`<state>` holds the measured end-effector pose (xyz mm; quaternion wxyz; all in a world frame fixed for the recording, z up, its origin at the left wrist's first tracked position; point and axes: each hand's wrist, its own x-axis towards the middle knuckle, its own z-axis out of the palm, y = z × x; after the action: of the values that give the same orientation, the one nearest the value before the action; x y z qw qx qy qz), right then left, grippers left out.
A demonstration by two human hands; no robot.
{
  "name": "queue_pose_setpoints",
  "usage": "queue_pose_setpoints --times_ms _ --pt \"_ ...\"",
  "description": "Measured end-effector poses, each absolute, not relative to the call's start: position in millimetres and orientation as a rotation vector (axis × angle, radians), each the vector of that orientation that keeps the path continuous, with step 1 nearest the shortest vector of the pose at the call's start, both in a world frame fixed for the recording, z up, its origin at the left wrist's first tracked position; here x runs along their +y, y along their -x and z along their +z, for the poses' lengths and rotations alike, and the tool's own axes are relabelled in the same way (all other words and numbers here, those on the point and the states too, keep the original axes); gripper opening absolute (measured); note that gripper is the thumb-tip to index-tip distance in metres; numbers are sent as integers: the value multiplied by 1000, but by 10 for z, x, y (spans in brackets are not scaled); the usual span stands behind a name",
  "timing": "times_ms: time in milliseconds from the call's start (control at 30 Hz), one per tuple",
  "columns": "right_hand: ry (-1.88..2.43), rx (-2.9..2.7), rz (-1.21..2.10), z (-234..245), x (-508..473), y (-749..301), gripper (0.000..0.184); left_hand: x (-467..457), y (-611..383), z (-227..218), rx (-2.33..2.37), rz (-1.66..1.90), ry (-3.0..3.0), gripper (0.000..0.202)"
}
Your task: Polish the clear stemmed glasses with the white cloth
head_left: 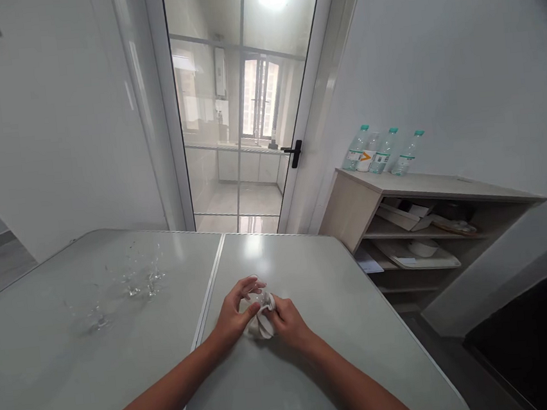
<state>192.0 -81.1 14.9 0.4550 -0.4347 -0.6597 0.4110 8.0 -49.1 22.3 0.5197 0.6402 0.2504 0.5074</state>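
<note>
My left hand point(239, 308) curls its fingers and thumb round a clear drinking glass point(259, 295) just above the table. Its outline is faint, and part of it is hidden by the fingers and a white cloth. My right hand point(288, 319) grips the white cloth point(264, 325), which is bunched against the glass and hangs down below it. To the left, several clear glasses stand on the tabletop, among them a single glass point(99, 320) nearer me and a cluster with another glass point(151, 284) farther back.
The pale grey table point(355, 352) has a metal seam point(209, 288) running across it. Beyond its far edge is a glazed door point(231, 170) with a black handle point(295, 154). At right stands a wooden shelf unit point(426, 187) with several plastic bottles point(384, 149) on top.
</note>
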Motion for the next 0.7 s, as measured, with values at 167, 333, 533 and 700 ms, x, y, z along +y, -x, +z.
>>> queue_pose_setpoints --times_ms 167,333,533,700 --pt "1038 -1455 1288 141 -788 -1923 49 -444 -70 152 599 1186 -1414 60" --pt "929 -1191 1698 128 -755 -1982 46 -450 -70 148 468 1074 -1321 71" --pt "1049 -797 1011 126 -580 -2133 52 -473 -24 304 476 1363 -1526 60" --pt "946 -766 1376 214 -659 -2015 49 -531 -31 276 485 1488 -1640 57"
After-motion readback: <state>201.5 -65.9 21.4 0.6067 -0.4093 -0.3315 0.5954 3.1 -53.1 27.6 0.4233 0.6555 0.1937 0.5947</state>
